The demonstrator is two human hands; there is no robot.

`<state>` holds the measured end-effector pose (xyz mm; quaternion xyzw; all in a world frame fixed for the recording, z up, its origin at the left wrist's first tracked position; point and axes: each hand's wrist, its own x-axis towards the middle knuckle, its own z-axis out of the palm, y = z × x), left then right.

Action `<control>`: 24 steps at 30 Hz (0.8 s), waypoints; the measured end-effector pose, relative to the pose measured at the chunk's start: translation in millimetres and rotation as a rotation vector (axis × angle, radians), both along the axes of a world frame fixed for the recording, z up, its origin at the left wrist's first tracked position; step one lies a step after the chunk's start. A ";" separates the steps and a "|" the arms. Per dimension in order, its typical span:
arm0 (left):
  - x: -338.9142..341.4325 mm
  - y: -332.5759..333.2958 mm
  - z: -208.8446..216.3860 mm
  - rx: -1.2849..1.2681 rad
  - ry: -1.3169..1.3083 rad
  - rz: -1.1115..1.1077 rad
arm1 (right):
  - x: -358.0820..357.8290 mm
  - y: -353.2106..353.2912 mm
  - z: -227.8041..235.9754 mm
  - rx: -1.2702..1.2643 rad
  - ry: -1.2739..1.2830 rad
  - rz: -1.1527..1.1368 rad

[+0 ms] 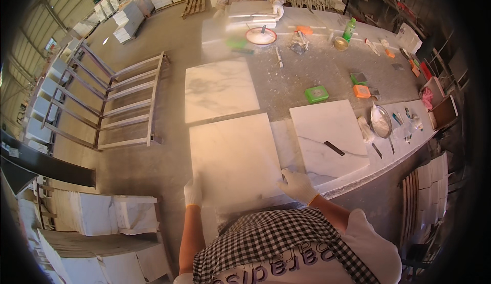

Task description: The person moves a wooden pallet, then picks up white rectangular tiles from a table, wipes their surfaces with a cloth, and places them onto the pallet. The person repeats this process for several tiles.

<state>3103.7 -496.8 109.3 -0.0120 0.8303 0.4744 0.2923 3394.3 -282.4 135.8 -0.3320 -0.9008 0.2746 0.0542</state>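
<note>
A square white marble tile (pixel 232 156) lies in front of me at the table's near left edge. My left hand (pixel 193 192), in a white knitted glove, grips its left edge near the close corner; the fingers are partly hidden. On the opposite edge, my gloved right hand (pixel 298 185) holds the tile, thumb up at its side. Beyond it lies a second marble tile (pixel 221 91) with grey veins. To the right rests a third, dark-veined tile (pixel 327 135), with a small black scraper blade (pixel 334 148) on top.
Across the table (pixel 286 87) a co-worker's gloved hand (pixel 277 10) touches stacked slabs. Green (pixel 316 94) and orange (pixel 361 91) blocks, a metal bowl (pixel 381 120), a red-rimmed dish (pixel 261 36) and a green bottle (pixel 349 29) stand about. A metal rack (pixel 128 105) is at left.
</note>
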 end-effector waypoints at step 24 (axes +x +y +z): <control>-2.6 -3.1 -2.7 -0.016 -0.066 0.043 | -35.0 53.4 19.5 -0.096 -0.032 0.008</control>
